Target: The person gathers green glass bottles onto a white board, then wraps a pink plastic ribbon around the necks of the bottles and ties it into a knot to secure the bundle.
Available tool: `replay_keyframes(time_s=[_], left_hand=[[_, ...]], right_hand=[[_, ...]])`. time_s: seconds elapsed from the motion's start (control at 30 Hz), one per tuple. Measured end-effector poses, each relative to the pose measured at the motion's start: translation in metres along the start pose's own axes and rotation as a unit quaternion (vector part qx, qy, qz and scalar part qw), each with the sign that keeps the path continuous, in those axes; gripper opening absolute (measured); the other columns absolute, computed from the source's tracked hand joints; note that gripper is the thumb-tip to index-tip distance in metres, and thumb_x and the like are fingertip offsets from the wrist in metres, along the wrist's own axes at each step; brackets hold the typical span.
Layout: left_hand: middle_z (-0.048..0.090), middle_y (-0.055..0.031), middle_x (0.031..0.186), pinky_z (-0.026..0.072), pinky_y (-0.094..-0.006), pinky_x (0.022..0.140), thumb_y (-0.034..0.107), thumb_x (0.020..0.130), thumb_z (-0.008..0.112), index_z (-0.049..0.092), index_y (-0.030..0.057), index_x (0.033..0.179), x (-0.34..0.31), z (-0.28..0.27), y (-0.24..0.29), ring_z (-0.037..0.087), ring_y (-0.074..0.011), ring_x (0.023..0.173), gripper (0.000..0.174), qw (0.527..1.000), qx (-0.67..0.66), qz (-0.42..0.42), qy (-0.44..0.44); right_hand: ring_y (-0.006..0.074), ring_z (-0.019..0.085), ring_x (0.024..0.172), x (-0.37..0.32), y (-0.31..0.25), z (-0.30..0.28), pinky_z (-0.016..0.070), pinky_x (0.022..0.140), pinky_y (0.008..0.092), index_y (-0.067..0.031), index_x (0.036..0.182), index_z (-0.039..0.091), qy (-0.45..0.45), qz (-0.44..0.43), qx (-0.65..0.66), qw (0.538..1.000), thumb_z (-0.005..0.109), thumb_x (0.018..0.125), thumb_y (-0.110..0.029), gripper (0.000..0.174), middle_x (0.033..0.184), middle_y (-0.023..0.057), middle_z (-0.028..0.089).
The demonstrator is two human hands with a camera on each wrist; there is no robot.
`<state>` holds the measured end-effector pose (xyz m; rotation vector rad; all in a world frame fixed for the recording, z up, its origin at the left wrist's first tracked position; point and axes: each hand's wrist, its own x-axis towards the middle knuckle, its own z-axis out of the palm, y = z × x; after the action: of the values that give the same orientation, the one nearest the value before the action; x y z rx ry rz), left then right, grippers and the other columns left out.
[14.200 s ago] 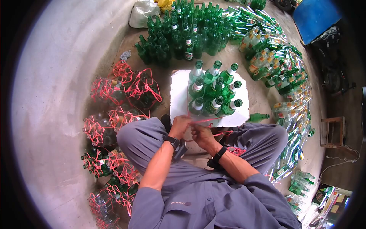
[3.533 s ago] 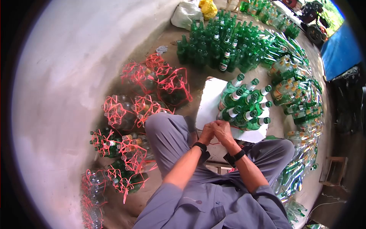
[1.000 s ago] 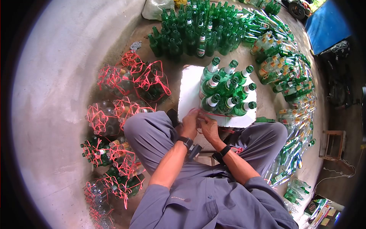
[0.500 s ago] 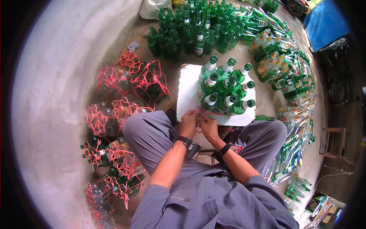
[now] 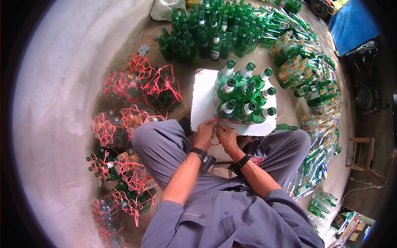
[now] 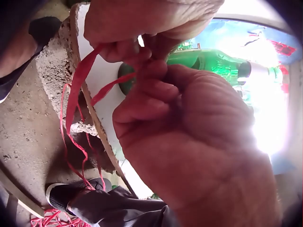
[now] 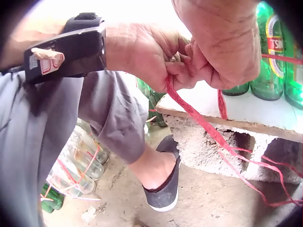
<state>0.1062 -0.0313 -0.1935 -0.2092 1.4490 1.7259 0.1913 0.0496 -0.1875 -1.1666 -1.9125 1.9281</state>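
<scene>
Both hands meet at the near left corner of a bundle of several green glass bottles (image 5: pixel 224 94) standing upright on a white board (image 5: pixel 201 89). My left hand (image 5: pixel 205 133) pinches a red plastic strap (image 7: pixel 203 124), whose tail hangs below the board's edge. Beside it, my right hand (image 5: pixel 227 139) has its fingertips curled on the strap too. In the left wrist view the fingers of the right hand (image 6: pixel 165 111) touch those of the left, and the strap crossing there is partly hidden. A strap line runs round the labelled bottles (image 7: pixel 268 59) low on their sides.
A rough concrete block (image 7: pixel 195 144) supports the board. Strapped bottle bundles (image 5: pixel 159 91) stand on the left floor. Loose green bottles (image 5: pixel 186 47) stand at the back, and piled bottles (image 5: pixel 318 115) curve along the right. A wooden stool (image 5: pixel 360 153) is farther right.
Across the last second the hands stay at the bundle's corner with small finger movements. Earlier the hands were clasped closer together; before that, strap ends lay loose across the board's front.
</scene>
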Motion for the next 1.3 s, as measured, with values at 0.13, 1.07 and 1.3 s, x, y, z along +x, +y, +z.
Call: replay_keyframes(time_s=[0.13, 1.07, 1.3], left_hand=[[0.057, 0.0055, 0.070, 0.0288, -0.0199, 0.043, 0.016, 0.088, 0.070, 0.069, 0.0097, 0.097, 0.000, -0.002, 0.000, 0.047, -0.0029, 0.057, 0.011, 1.000, 0.024, 0.006, -0.009], [0.067, -0.0127, 0.076, 0.0492, -0.0372, 0.059, 0.008, 0.078, 0.066, 0.069, 0.0020, 0.088, 0.061, -0.054, -0.054, 0.064, -0.0278, 0.068, 0.012, 0.910, 0.296, 0.289, -0.001], [0.049, 0.0014, 0.066, 0.0299, -0.0224, 0.041, 0.006, 0.084, 0.059, 0.058, 0.0086, 0.098, 0.101, -0.064, -0.066, 0.037, -0.0067, 0.046, 0.014, 0.976, 0.083, 0.194, 0.044]], right_hand=[[0.0084, 0.048, 0.050, -0.003, -0.014, -0.003, 0.0355, 0.044, 0.0247, -0.0018, 0.081, 0.067, 0.000, 0.076, 0.045, 0.996, 0.060, 0.091, -0.023, 0.025, 0.064, 0.0008, 0.057], [0.0067, 0.042, 0.045, 0.013, 0.011, -0.001, 0.0317, 0.041, 0.0219, -0.0026, 0.079, 0.063, 0.102, 0.071, 0.168, 0.978, 0.064, 0.084, -0.010, 0.009, 0.066, 0.0012, 0.055], [0.0076, 0.044, 0.050, 0.004, -0.020, -0.019, 0.0356, 0.043, 0.0226, -0.0030, 0.082, 0.062, 0.141, 0.099, 0.257, 0.951, 0.067, 0.089, -0.010, 0.011, 0.069, 0.0029, 0.057]])
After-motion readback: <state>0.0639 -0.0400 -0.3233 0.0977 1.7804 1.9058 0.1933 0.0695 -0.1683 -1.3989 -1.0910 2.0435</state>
